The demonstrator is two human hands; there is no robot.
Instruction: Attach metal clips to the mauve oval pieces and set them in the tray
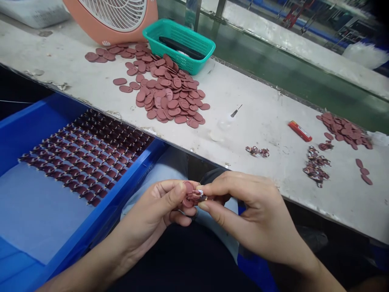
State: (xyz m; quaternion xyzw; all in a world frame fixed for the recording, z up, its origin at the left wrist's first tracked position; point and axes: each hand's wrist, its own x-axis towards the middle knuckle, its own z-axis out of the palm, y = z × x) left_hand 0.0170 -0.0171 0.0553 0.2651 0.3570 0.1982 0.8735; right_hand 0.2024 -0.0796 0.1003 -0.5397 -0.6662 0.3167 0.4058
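My left hand (173, 202) pinches a reddish-brown oval base (189, 187) between thumb and fingers, above my lap. On the base is a small reddish-brown figure (196, 195) with white and dark parts. My right hand (240, 202) has its thumb and index finger closed on the figure's right side. Both hands meet at this one small piece, in front of the table edge. Fine details of the figure are too small to tell.
A blue bin (121, 182) at the left holds rows of figures on bases. On the table (258, 109) lie heaped ovals (170, 93), a green basket (194, 67), a pink fan (91, 24), a needle (234, 112), a red lighter (300, 130) and loose figures (316, 166).
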